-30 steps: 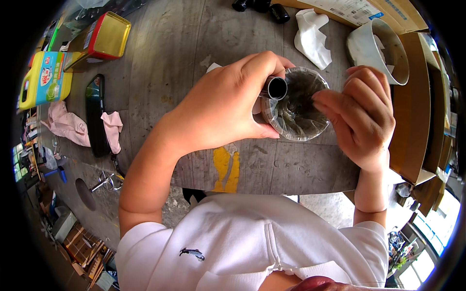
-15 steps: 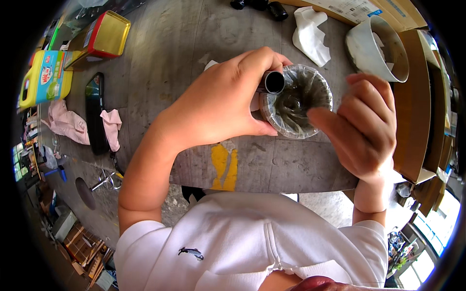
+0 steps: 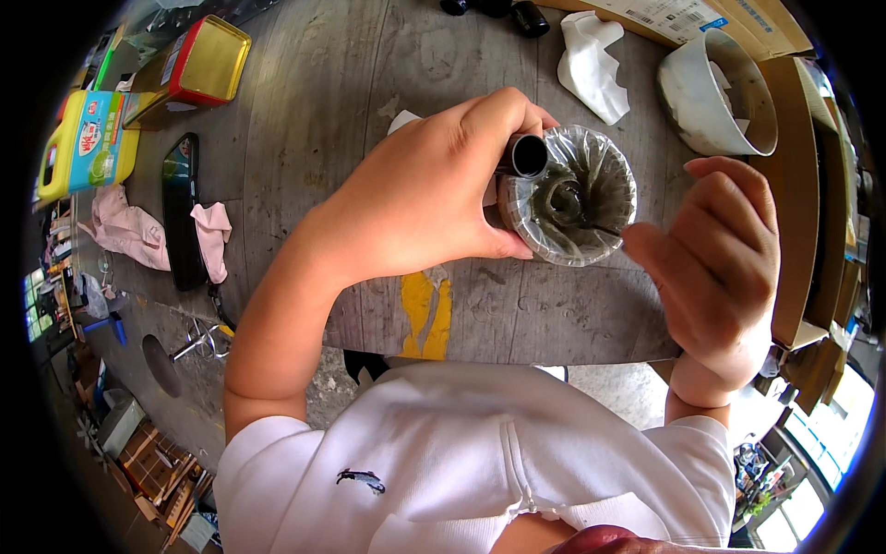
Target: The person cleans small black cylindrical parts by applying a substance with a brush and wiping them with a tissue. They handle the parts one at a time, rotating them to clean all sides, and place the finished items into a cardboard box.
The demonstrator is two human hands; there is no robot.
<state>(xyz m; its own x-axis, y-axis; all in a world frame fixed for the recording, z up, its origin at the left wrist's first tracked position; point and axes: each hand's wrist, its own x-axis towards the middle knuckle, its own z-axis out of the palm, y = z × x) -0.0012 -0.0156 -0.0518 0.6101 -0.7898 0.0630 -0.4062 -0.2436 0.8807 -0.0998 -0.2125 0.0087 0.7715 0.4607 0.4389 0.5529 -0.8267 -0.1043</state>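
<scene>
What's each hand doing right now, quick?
Left hand: holding the plastic-lined cup, dark tube tucked beside it.
Right hand: loosely curled; can't tell whether it's holding anything.

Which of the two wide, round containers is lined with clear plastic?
The cup in the left hand; the white tub shows no such lining.

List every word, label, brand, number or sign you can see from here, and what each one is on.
Yellow jug: a colourful label with large characters; I don't copy printed wording.
Cardboard box: a white label with fine print, too small to read.
Red-and-gold tin: markings on its side, too small to read.
White shirt: a dark animal-shaped emblem, no lettering visible.
Plastic-lined container: no lettering visible.
</scene>
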